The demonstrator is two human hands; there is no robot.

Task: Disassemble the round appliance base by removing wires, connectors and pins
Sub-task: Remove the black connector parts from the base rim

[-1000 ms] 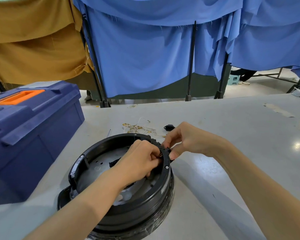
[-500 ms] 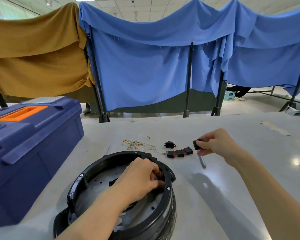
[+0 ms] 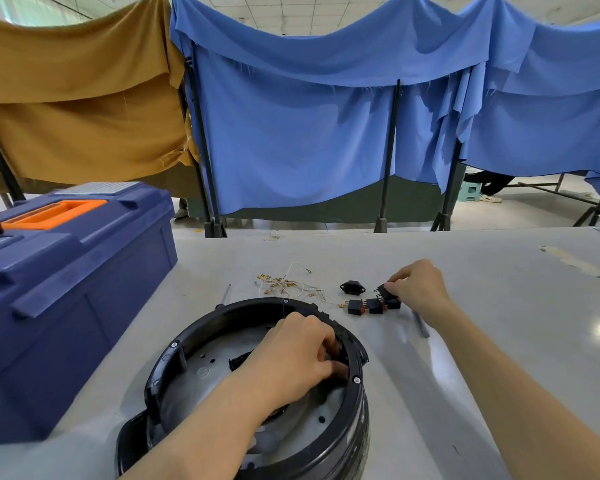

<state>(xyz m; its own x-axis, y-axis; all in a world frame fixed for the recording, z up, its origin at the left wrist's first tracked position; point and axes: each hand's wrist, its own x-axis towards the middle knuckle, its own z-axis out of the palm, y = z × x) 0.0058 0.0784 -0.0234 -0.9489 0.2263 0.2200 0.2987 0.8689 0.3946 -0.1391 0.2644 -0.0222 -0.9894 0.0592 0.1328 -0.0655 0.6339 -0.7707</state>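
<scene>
You're well along: a tangle of pulled wires, a black socket and a row of connectors lie on the tabletop just beyond the round base, which sits near you. Your right hand pinches one more black connector beside that row. Your left hand curls inside the base's far-right rim, though I cannot tell whether it grips anything. A black fitting inside likely remains

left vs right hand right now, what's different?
The left hand is inside the base, fingers curled at its inner rim; the right hand is over the table. What the left hand grips is hidden; the right hand pinches a black switch by the switch row. Both have curled fingers.
</scene>
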